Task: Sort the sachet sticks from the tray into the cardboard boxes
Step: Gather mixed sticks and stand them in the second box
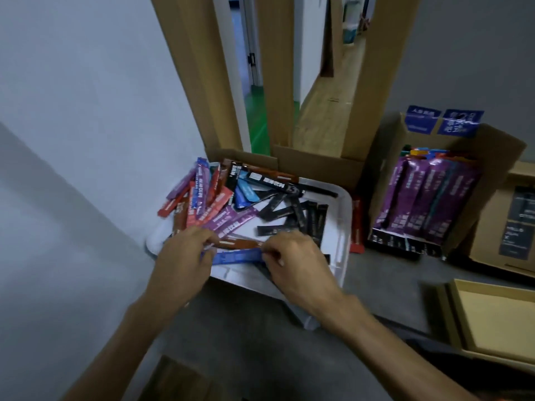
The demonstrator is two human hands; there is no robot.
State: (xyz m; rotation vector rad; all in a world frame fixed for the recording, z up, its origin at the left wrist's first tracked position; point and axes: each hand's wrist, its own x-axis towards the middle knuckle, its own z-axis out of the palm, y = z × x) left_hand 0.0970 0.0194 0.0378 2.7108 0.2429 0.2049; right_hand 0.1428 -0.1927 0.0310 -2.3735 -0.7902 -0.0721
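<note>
A white tray (pixel 343 227) on the floor holds several sachet sticks: red, pink and purple ones (pixel 202 198) at its left, black ones (pixel 304 215) at its right. Over the tray's near edge, my left hand (pixel 182 259) and my right hand (pixel 292 261) pinch the two ends of a blue sachet stick (pixel 236 256) and a brown sachet stick (pixel 237 243) lying just above it. A tilted cardboard box (pixel 498 151) at the right is packed with upright purple sachets (pixel 419 198).
A shallow open cardboard box (pixel 498 316) lies at the lower right, and another printed box (pixel 515 224) stands at the far right. A red sachet (pixel 357 224) lies between tray and tilted box. Tall cardboard panels (pixel 373 82) rise behind the tray; a grey wall is at left.
</note>
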